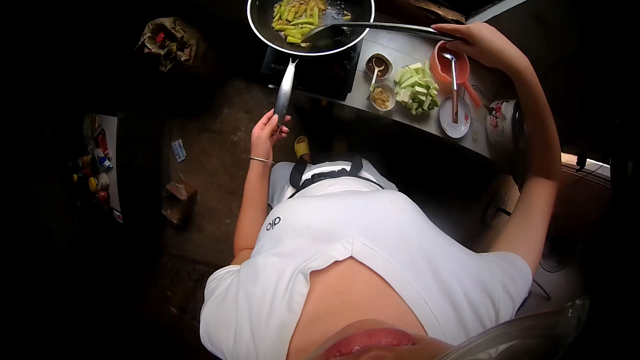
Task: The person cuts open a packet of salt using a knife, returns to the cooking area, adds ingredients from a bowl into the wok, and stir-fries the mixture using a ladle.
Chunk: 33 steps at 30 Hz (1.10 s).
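My left hand (269, 132) is closed around the handle of a dark wok (265, 20) with a white rim. Inside the wok lie pieces of green vegetable (297, 19) with lighter bits among them. A long dark spatula (393, 27) reaches in over the rim from the right, its blade at the edge of the food. The far end of its handle is in my right hand (485, 44), fingers closed on it. Below that hand sits a pink-orange pan-shaped bowl (444, 65), and a metal spoon (455, 87) lies across it and a small white plate (461, 131).
The wok stands over a dark cooktop (310, 75). To its right on the counter (395, 45) are chopped pale-green vegetables (417, 88), a sauce bowl (383, 61), a bowl of minced bits (381, 98) and a patterned pot (500, 120). A crumpled bag (175, 40) is at left.
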Tool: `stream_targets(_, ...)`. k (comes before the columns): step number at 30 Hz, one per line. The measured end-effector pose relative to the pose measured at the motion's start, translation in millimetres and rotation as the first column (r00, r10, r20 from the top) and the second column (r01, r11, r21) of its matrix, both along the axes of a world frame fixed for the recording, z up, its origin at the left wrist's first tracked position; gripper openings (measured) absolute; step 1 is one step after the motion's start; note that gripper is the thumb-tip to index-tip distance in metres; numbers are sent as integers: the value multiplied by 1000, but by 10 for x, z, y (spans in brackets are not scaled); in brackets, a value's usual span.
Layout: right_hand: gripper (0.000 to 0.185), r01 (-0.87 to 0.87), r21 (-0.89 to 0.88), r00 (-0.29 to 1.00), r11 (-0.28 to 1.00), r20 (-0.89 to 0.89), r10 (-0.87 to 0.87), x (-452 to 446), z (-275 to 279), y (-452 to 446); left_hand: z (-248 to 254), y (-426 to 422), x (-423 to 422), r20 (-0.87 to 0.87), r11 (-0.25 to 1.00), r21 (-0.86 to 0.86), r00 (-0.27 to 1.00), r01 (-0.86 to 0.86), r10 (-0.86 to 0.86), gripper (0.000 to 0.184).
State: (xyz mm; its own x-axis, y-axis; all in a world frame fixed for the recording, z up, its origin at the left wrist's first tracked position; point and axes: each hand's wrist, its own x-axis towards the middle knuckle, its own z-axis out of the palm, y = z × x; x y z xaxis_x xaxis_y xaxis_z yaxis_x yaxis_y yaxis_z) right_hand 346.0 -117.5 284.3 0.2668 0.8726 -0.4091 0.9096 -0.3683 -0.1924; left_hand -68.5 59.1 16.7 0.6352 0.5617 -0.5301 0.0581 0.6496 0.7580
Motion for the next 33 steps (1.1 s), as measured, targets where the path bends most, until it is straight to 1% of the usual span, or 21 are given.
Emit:
stream_targets(1,44,-12,4,999,1000,36,12,13,-188,61,14,-4,7,7,1000,9,1000,2,-2,36)
stream_targets(3,43,-56,121,992,991,120,41,73,-512,135,16,-18,-8,10,1000,15,1000,8,-8,36)
stream_targets(4,41,-10,80,987,997,159,-3,55,-546,159,9,-20,-15,3,1000,16,1000,6,-6,36)
stream_targets(5,41,-13,85,986,996,164,-1,73,-595,152,2,-10,4,0,1000,20,1000,-1,1,36)
stream_targets(7,41,171,127,973,977,135,-188,121,-748,117,9,-4,16,5,1000,17,1000,-11,11,36)
stream_targets(8,42,185,191,972,964,111,-209,154,-859,99,15,-19,3,1,1000,7,1000,-13,13,35)
stream_targets(9,42,182,192,973,964,109,-206,155,-1004,128,18,-29,4,-1,1000,9,1000,-17,17,35)
stream_targets(11,44,51,292,940,955,309,-145,99,-1306,196,38,-25,25,9,1000,10,1000,-20,20,36)
stream_targets(12,45,-26,295,939,955,334,-78,39,-1436,205,42,-23,23,7,1000,9,1000,-18,18,36)
stream_targets(15,46,-76,205,963,976,269,19,-159,-1328,88,42,-17,7,-2,1000,17,1000,-7,7,36)
stream_targets(17,47,16,110,981,994,191,-36,-269,-821,-61,28,-8,4,-13,1000,25,1000,19,-19,37)
stream_targets(19,43,257,29,966,966,-16,-257,-302,-336,-190,27,-20,-9,-19,1000,20,1000,14,-13,37)
stream_targets(21,42,243,37,969,969,-53,-241,-177,-142,-355,23,-25,12,-23,1000,23,1000,0,1,37)
stream_targets(22,43,187,28,982,982,-43,-186,-106,-101,-389,19,-36,9,-16,1000,13,1000,-9,9,37)
stream_targets(23,43,151,26,985,988,-83,-149,-72,-91,-381,12,-41,-2,-13,1000,1,1000,-11,11,37)
stream_targets(25,40,144,-39,984,989,-100,-147,-124,-170,-197,-9,-31,-2,-8,1000,-5,1000,-4,4,38)
stream_targets(27,43,123,-51,990,991,-59,-126,-210,-501,9,-1,-14,-4,-9,1000,16,1000,7,-7,38)
stream_targets(29,45,20,63,997,998,77,-25,-174,-823,127,-7,-25,-7,-12,1000,15,1000,12,-12,38)
stream_targets(30,45,16,68,997,998,78,-21,-97,-935,147,-7,-10,-6,-15,1000,20,1000,7,-7,39)
stream_targets(32,41,6,261,985,965,162,-50,46,-1027,169,-3,-12,13,-17,1000,17,1000,-4,5,38)
stream_targets(33,42,58,238,982,970,160,-98,126,-1046,175,2,-28,7,-22,1000,6,1000,-9,9,38)
